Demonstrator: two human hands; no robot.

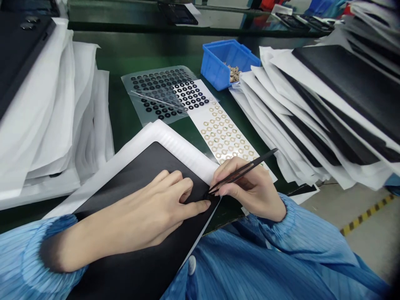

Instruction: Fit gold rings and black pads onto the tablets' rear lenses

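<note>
A flat black panel (131, 208) lies tilted across a white foam sheet (175, 143) in front of me. My left hand (165, 204) rests on the panel, holding nothing, some fingers bent and one stretched toward the right corner. Black tweezers (250, 166) are gripped in my right hand (250, 187), their tips down at that same corner. A small dark spot shows at the tips, too small to make out. Beyond the panel lie a white sheet of pale ring stickers (229, 135) and a clear film with black rings (153, 85).
A blue bin (215, 66) of small brass-coloured parts stands behind the sticker sheets. Stacks of foam-wrapped panels rise at left (84, 108) and right (300, 125). Dark devices (179, 14) lie on the far ledge. Floor with a striped tape line (365, 214) shows at right.
</note>
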